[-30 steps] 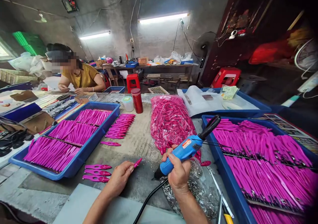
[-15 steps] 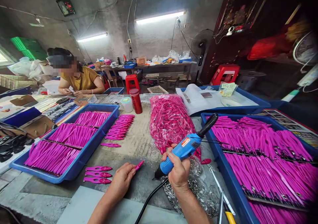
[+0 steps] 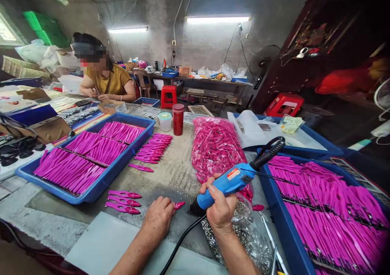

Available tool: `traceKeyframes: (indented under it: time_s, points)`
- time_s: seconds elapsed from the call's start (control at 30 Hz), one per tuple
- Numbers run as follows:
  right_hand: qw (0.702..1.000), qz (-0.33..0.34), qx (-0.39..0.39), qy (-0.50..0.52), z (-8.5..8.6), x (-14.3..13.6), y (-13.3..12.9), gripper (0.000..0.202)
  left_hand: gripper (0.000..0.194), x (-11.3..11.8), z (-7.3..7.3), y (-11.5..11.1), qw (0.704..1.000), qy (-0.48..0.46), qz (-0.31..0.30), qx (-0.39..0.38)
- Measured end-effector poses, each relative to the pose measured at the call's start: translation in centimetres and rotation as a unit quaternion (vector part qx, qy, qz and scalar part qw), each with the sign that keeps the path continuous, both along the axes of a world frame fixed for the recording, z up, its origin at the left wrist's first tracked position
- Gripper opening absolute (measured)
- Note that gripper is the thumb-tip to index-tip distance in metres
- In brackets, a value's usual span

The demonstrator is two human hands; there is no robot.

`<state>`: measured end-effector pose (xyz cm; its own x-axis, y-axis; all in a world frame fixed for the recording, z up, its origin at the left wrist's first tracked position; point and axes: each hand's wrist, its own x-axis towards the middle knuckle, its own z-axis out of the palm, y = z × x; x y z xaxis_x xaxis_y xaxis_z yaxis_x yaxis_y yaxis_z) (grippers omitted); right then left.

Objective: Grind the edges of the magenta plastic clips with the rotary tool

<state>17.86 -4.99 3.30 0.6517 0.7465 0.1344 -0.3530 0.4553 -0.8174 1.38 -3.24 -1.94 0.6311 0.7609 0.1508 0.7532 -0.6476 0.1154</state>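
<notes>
My right hand (image 3: 221, 210) is wrapped round a blue electric screwdriver (image 3: 227, 184) with a black cord, its black nose tilted down to the left, close to the bench. My left hand (image 3: 158, 216) is closed on a pink plastic piece (image 3: 179, 205), whose glossy darker tip sticks out towards the screwdriver; the rest is hidden by my fingers. Left of that hand lie 3 pink pieces with darker glossy ends (image 3: 123, 202). Small metal rings or screws (image 3: 183, 183) are scattered on the bench beyond. Under my right wrist a clear bag of small metal parts (image 3: 243, 234) lies spread.
Blue trays of pink strips stand at left (image 3: 88, 193) and right (image 3: 276, 218). A stuffed bag of dark pink parts (image 3: 216, 147) sits mid-bench, near a row of pink pieces (image 3: 154, 147) and a red jar (image 3: 178, 120). Scissors (image 3: 269, 230) lie at right. Another person (image 3: 106, 80) works across.
The view has tilted and turned a little left. My left hand has come down flatter to the bench with the pink piece, and the screwdriver's nose is still close beside it.
</notes>
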Motion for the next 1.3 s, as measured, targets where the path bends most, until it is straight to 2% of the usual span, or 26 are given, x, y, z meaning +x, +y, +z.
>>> traceKeyframes:
  time_s: [0.43,0.73,1.07,1.3]
  points:
    - [0.996,0.058,0.021,-0.071,0.5,-2.7,2.0,0.03,0.018,0.5,0.1,-0.6,0.999,-0.002,0.02,-0.025]
    - [0.994,0.06,0.036,-0.086,0.0,-2.9,2.3,0.028,0.017,0.5,0.1,-0.7,0.999,-0.031,0.02,-0.022]
    - [0.994,0.058,0.027,-0.087,0.3,-2.9,2.4,0.028,0.017,0.6,0.4,-0.7,0.999,-0.02,0.026,-0.04]
    - [0.989,0.032,-0.018,-0.144,0.2,-4.3,3.1,0.032,0.017,0.7,0.3,-0.5,0.997,-0.003,0.021,-0.068]
